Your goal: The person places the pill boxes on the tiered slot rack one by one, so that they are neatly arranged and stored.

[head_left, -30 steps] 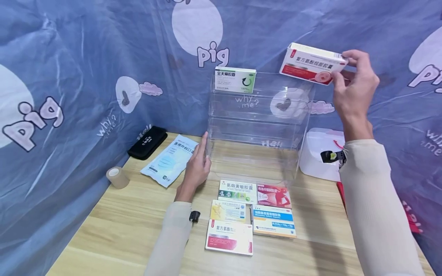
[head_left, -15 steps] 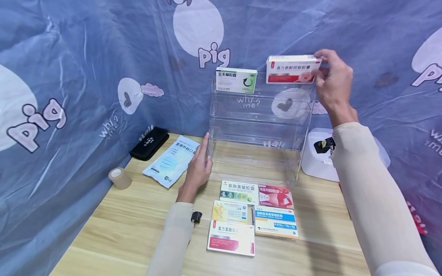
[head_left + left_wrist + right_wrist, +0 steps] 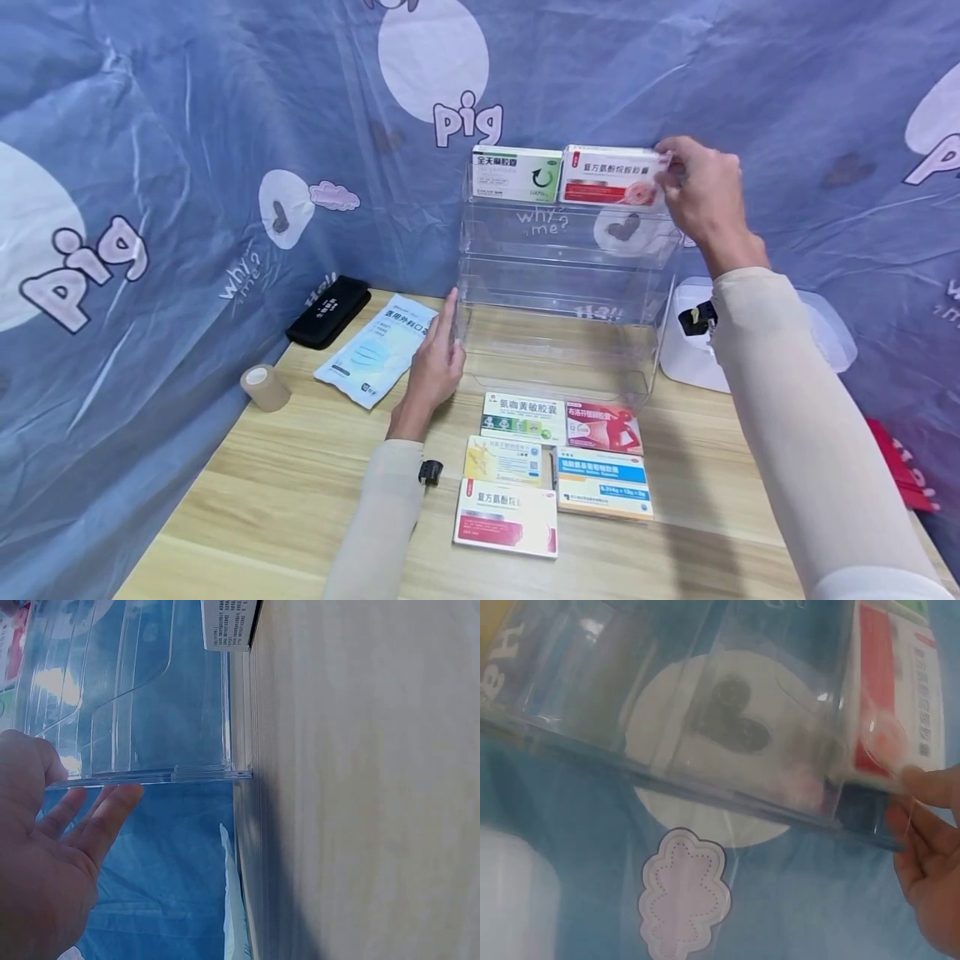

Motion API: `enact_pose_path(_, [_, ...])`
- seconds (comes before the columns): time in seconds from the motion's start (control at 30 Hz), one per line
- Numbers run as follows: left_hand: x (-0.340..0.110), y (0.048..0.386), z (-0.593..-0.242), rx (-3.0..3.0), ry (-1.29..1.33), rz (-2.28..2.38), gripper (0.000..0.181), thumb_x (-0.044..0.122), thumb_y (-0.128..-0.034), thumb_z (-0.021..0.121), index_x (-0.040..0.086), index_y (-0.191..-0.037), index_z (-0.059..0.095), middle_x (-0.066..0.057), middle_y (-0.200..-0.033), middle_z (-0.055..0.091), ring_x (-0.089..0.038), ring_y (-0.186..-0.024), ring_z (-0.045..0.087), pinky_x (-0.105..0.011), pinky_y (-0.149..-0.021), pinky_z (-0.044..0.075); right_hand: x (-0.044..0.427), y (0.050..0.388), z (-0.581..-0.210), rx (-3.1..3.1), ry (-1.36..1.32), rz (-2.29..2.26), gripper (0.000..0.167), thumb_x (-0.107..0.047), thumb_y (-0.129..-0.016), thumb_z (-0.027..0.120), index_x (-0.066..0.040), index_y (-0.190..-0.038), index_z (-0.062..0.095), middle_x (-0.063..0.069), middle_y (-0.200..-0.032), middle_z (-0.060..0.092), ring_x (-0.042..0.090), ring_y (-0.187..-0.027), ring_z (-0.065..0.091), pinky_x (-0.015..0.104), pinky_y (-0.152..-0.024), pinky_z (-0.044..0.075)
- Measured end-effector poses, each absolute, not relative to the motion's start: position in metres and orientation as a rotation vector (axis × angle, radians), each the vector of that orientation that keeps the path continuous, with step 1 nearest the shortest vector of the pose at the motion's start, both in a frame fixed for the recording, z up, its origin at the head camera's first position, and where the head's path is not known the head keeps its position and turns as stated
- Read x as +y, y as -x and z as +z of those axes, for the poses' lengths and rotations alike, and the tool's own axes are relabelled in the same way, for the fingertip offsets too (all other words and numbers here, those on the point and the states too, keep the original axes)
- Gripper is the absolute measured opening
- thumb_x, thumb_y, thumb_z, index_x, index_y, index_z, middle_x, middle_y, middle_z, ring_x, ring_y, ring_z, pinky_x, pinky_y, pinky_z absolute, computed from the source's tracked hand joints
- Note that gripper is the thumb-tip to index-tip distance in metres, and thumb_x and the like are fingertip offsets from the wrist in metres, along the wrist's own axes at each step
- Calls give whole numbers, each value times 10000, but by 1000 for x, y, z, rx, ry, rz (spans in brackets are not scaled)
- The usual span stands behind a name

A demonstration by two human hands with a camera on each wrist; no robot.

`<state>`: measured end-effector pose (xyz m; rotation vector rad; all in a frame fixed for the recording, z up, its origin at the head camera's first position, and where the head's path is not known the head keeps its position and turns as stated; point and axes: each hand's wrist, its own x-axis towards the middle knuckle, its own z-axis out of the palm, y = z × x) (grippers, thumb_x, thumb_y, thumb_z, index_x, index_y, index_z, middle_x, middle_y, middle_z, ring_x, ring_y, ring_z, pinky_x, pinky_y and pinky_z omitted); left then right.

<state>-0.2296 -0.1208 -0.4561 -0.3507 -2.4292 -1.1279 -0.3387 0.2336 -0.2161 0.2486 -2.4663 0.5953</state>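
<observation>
A clear stepped display rack [image 3: 566, 287] stands on the table. In its top tier, a green and white medicine box [image 3: 515, 174] sits at the left, with a red and white medicine box [image 3: 609, 177] right beside it. My right hand [image 3: 705, 193] pinches the right end of that red and white box; the right wrist view shows the thumb [image 3: 930, 786] on its printed front. Low at the rack's left side, my left hand [image 3: 435, 367] holds the side wall. In the left wrist view, straight fingers [image 3: 112, 817] touch the wall's outer face, the thumb on the other side.
Several medicine boxes lie flat before the rack, including a blue and white one [image 3: 603, 483] and another red-white one [image 3: 506, 517]. To the left are a mask packet [image 3: 375, 350], black case [image 3: 328, 312] and tape roll [image 3: 264, 388]. A white container [image 3: 686, 350] stands right.
My right hand has brought the red and white box left and down, levelling it, into the top tier beside the green and white box. The left hand has stayed at the rack's side.
</observation>
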Motion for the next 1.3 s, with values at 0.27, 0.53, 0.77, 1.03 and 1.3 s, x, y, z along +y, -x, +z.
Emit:
enact_pose_path(0.27, [-120,230,-456,-2426,356,-1114,891,9,-1015,567,314,-1745,157,-187,-1584,533,-411,-1100,677,-576,-904,604,229,340,-225,-2442,-252,602,403,-42,-1026,597,-35,-1422,669,297,-1398,613,486,-1314,571,647,-1133,432])
enact_pose_path(0.53, [-121,229,-456,-2426,369,-1098,892,1,-1014,568,299,-1747,157,-193,-1593,526,-403,-1127,671,-579,-942,596,226,335,-233,-2457,-240,605,495,-93,-1040,580,-97,-1535,596,307,-1432,578,490,-1330,553,661,-1136,432])
enact_pose_path(0.77, [-120,229,-456,-2428,368,-1102,897,-6,-1010,567,300,-1747,156,-195,-1579,534,-384,-1104,655,-565,-951,591,226,332,-234,-2439,-225,655,523,-114,-1032,578,-84,-1554,577,285,-1475,522,479,-1364,520,626,-1186,402])
enact_pose_path(1.03, [-121,229,-454,-2406,382,-1101,892,-16,-1005,580,271,-1746,174,-215,-1591,523,-395,-1147,661,-569,-964,590,231,327,-235,-2412,-237,718,560,-82,-1011,609,-100,-1569,563,286,-1463,530,461,-1342,512,621,-1176,403])
enact_pose_path(1.3, [-121,230,-456,-2412,377,-1100,896,-23,-1002,578,269,-1746,171,-216,-1567,540,-387,-1134,663,-563,-955,592,233,323,-239,-2366,-239,791,601,-75,-994,632,-130,-1581,517,281,-1457,547,481,-1375,507,630,-1195,387])
